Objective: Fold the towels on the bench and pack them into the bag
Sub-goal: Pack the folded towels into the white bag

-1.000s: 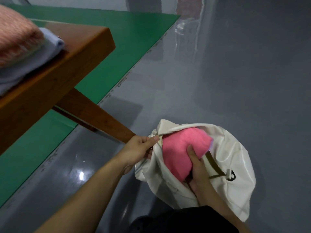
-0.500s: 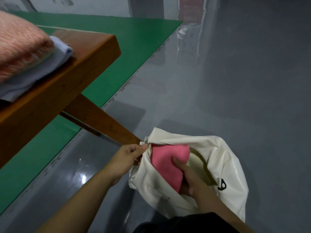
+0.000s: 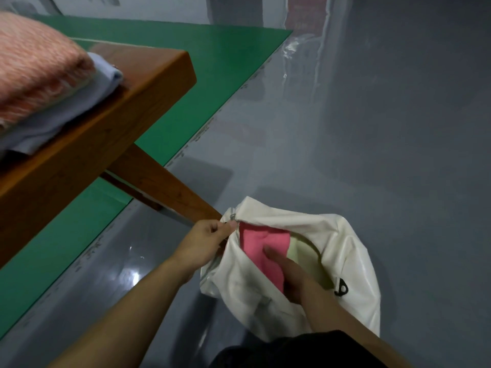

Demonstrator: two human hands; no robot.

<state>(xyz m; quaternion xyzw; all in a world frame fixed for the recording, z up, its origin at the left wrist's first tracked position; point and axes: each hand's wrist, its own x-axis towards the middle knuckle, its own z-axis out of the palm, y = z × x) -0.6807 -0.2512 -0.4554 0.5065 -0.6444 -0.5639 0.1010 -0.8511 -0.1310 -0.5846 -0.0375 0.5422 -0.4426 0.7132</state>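
Observation:
A white bag (image 3: 342, 251) lies on the grey floor beside the bench leg, its mouth open. My left hand (image 3: 206, 243) pinches the bag's rim at the left and holds it open. A folded pink towel (image 3: 261, 245) sits inside the bag. My right hand (image 3: 292, 274) grips this towel inside the bag, thumb on top and fingers hidden below. A pale yellow-green towel (image 3: 300, 251) shows deeper in the bag. On the wooden bench (image 3: 138, 102) at upper left lie a folded orange-pink towel (image 3: 34, 75) on top of a folded light blue towel (image 3: 79, 107).
The bench's slanted wooden leg (image 3: 164, 192) runs down to the bag's left rim. A green floor mat (image 3: 212, 62) lies under and behind the bench. Glossy grey floor (image 3: 385, 128) stretches to the right. My dark-clothed knee (image 3: 292, 351) is at the bottom edge.
My right hand has pushed the pink towel deeper into the bag, so less of it shows. My left hand keeps its pinch on the rim. The yellow-green towel has come into sight.

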